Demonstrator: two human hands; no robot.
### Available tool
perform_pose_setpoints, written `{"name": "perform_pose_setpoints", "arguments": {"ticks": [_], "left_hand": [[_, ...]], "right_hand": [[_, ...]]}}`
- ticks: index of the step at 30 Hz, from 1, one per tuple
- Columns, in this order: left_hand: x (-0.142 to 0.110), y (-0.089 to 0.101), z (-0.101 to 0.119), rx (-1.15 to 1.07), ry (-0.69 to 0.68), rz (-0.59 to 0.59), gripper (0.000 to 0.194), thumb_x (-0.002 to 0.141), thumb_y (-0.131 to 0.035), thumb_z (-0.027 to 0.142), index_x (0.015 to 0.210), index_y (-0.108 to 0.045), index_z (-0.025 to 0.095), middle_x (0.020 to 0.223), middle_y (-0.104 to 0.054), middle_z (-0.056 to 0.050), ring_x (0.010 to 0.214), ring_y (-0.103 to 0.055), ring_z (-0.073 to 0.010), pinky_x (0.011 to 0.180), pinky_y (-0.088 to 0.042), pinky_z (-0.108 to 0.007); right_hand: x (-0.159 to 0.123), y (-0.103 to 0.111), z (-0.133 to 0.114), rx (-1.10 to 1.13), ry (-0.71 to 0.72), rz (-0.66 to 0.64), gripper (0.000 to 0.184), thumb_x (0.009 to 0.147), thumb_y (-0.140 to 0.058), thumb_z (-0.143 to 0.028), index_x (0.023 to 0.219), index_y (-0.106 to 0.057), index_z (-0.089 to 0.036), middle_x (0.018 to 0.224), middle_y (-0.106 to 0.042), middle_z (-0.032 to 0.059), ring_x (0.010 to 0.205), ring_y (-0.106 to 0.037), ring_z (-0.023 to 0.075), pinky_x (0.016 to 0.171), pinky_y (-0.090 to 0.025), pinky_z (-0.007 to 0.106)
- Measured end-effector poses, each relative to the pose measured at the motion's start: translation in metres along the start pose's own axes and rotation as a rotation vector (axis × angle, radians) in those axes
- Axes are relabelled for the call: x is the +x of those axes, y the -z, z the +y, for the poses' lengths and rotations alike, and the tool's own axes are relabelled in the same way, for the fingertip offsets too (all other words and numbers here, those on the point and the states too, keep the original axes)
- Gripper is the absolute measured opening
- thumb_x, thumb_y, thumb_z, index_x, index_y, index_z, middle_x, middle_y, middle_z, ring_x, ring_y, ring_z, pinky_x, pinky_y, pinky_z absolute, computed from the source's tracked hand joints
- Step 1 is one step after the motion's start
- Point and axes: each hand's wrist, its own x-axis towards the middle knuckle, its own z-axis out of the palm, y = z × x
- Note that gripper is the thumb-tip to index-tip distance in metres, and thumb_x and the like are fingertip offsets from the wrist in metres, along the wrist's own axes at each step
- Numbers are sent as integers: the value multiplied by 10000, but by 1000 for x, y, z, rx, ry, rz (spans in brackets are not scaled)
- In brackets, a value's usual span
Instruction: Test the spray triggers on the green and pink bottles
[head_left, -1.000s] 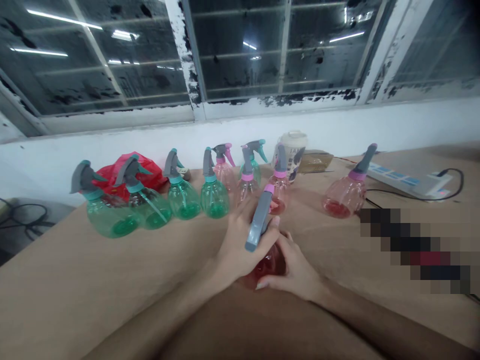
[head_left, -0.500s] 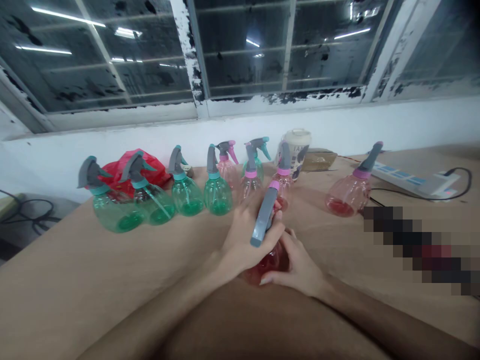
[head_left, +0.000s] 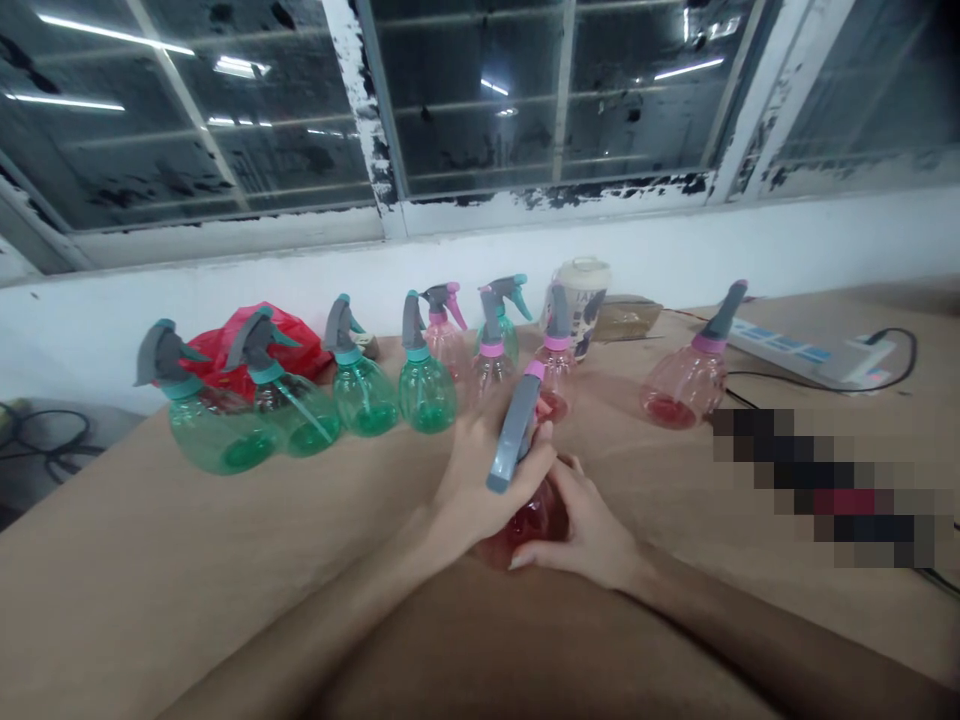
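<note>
A pink spray bottle with a grey and pink trigger head stands close in front of me, some red liquid inside. My left hand is wrapped round its neck just under the trigger head. Lower down, my right hand grips the bottle's body from the right, thumb at the near side. Behind my hands are two more pink bottles, one nearer the left and another beside it. A green spray bottle is to the left of my left hand.
Several green spray bottles with green liquid, one at the far left, line the table. A red plastic bag lies behind them. At the back are a paper cup and a power strip. Another pink bottle stands right.
The whole view has shifted slightly, so things appear a little further left. Both hands keep the same hold on the pink spray bottle.
</note>
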Motion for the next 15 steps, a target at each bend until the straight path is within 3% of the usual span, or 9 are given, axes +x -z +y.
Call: {"name": "perform_pose_setpoints", "arguments": {"ticks": [15], "left_hand": [[-3,-2,-2,-36,20,39,45,807,-523,186,847,-537,201,767,-591,-15,742,-595,-176,660,-493,-313]], "right_hand": [[-1,1,-1,-7,-8,2,786,583,-750,-601,1221,-491,-221,1190,-561,110,1112,-463,329,941,-394,529]]}}
